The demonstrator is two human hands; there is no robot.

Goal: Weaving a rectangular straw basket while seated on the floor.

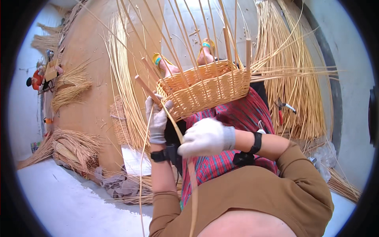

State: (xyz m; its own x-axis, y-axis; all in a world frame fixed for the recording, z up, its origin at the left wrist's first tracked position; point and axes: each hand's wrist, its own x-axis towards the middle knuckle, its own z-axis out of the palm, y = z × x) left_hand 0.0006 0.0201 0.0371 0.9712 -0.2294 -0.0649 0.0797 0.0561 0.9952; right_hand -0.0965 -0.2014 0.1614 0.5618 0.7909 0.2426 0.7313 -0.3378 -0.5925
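A half-woven rectangular wicker basket (209, 90) rests on my lap, tilted, with long upright canes rising from its rim and thick wooden stakes (147, 89) at its corners. My left hand (158, 120), in a white knit glove, is closed round the basket's near left corner at the foot of a stake. From that corner a flat wicker strand (173, 121) runs down to my right hand (205, 138). That gloved hand, slightly blurred, is closed on the strand, whose tail hangs past it over my clothes. A thinner strand (141, 177) trails down from my left hand.
Bundles of long canes lie on the floor at right (294, 71) and left (124, 63). Red-handled pruning shears (282, 108) lie on the right bundle. A woven panel (119, 120) and a grey cloth (118, 185) are at left. Another person (36, 80) sits far left.
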